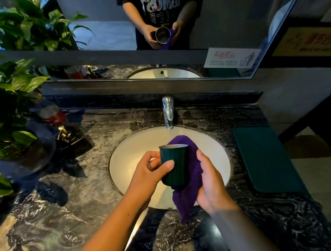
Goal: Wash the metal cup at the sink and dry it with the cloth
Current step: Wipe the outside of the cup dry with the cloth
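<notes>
A dark green metal cup (175, 164) is held upright over the white sink basin (128, 160). My left hand (150, 172) grips it from the left, thumb across its front. My right hand (210, 182) holds a purple cloth (191, 184) pressed against the cup's right side and back; the cloth hangs down below the cup. The chrome tap (168, 111) stands behind the basin with no water visibly running. The mirror shows the cup's shiny inside.
A dark marble counter (69, 218) surrounds the sink. A leafy plant (9, 92) in a bowl stands at the left, with a red-labelled bottle (52, 114) and a brass-topped dispenser (64, 133) beside it. A green mat (265, 158) lies at the right.
</notes>
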`<state>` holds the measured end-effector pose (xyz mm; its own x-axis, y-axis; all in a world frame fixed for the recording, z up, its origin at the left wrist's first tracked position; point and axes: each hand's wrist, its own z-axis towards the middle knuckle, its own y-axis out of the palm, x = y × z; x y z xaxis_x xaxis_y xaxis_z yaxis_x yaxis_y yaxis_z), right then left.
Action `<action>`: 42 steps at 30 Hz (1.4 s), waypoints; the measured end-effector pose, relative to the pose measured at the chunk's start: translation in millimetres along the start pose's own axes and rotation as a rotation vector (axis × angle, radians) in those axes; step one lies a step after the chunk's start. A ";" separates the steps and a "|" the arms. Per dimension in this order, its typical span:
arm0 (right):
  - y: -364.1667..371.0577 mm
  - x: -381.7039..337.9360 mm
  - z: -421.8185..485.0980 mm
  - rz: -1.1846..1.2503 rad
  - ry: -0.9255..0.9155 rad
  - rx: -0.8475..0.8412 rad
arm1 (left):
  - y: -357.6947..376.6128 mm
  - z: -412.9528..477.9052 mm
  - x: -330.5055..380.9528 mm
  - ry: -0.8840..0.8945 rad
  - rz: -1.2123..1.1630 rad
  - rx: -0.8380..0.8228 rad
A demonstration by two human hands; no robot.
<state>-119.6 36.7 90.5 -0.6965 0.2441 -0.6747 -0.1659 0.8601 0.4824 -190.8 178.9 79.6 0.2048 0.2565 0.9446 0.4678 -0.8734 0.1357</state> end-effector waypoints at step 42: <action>-6.1 8.6 -10.0 0.036 -0.070 -0.052 | -2.1 -11.5 4.8 0.053 0.061 -0.068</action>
<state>-131.5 29.0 87.4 -0.6525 0.3070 -0.6928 -0.1789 0.8259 0.5346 -200.7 177.3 87.4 0.1849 0.1814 0.9659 0.3962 -0.9132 0.0956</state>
